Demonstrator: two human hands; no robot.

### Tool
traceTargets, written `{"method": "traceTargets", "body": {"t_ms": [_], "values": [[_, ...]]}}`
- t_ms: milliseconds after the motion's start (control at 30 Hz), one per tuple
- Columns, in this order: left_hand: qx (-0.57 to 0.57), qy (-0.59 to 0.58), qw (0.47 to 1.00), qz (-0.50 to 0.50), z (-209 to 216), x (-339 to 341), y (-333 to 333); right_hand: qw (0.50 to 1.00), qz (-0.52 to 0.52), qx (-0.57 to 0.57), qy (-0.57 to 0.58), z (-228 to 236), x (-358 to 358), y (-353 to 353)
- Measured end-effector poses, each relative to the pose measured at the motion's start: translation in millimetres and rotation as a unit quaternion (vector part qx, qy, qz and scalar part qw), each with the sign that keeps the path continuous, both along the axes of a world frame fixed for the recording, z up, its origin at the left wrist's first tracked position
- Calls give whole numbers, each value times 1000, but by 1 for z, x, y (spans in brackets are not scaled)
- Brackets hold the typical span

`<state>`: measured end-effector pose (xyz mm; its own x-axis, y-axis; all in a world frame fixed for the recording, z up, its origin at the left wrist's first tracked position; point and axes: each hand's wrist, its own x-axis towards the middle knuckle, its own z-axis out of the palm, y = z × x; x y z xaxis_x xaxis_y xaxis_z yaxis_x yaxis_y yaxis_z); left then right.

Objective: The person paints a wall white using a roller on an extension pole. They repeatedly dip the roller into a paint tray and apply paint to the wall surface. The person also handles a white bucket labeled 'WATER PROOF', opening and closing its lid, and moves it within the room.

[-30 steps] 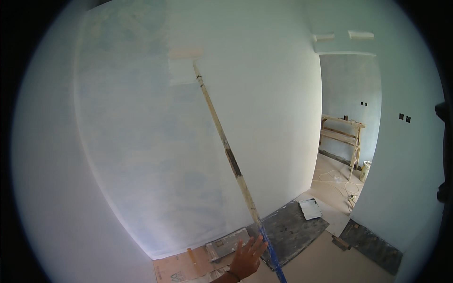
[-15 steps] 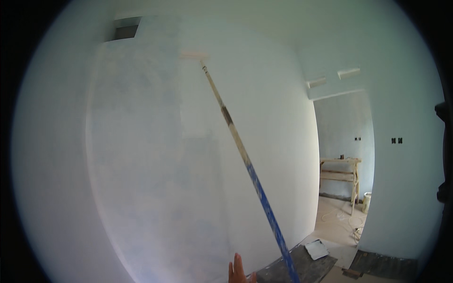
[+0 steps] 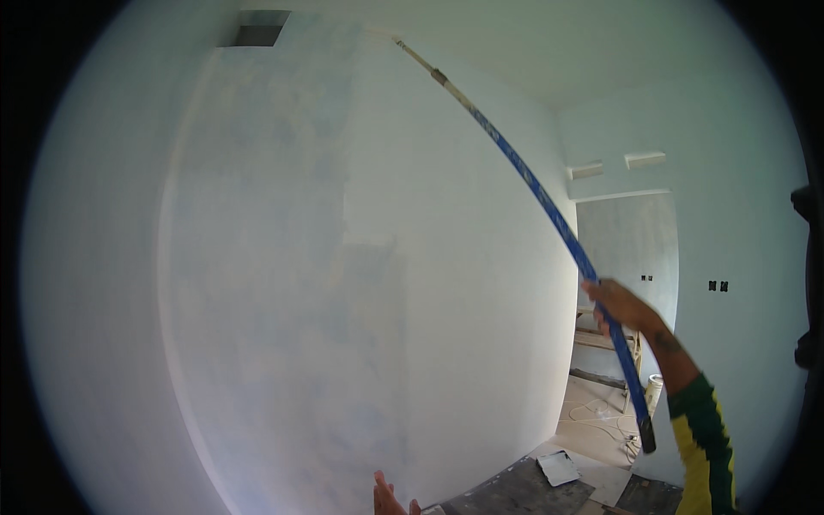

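My right hand is closed around the lower part of a long blue and cream extension pole, with a dark end cap below the grip. The pole leans up and to the left. At its top, a pale paint roller, hard to make out, meets the upper part of the wall. Low in the picture, only some fingers of my left hand show, apart and away from the pole. Left of the roller the wall is patchy blue-grey; to its right the coat is whiter, with a stepped edge.
A rectangular opening sits high on the left. On the right, a doorway shows a wooden trestle, a bucket and cord on the floor. A white paint tray lies on dark floor covering.
The pole has risen, and the roller has gone up the wall. My right arm has come into view gripping the pole. The view has shifted slightly; my left fingers now appear lower and further left.
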<state>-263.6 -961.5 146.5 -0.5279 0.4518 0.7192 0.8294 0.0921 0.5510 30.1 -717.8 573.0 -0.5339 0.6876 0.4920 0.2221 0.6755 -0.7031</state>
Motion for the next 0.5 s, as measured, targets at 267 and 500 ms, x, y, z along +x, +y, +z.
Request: {"method": "traceTargets", "body": {"t_ms": [267, 500], "values": [[42, -82, 981, -168, 34, 30, 62, 999, 16, 40, -11, 60, -13, -34], [89, 89, 977, -173, 127, 72, 109, 998, -11, -22, -61, -39, 59, -55]]}}
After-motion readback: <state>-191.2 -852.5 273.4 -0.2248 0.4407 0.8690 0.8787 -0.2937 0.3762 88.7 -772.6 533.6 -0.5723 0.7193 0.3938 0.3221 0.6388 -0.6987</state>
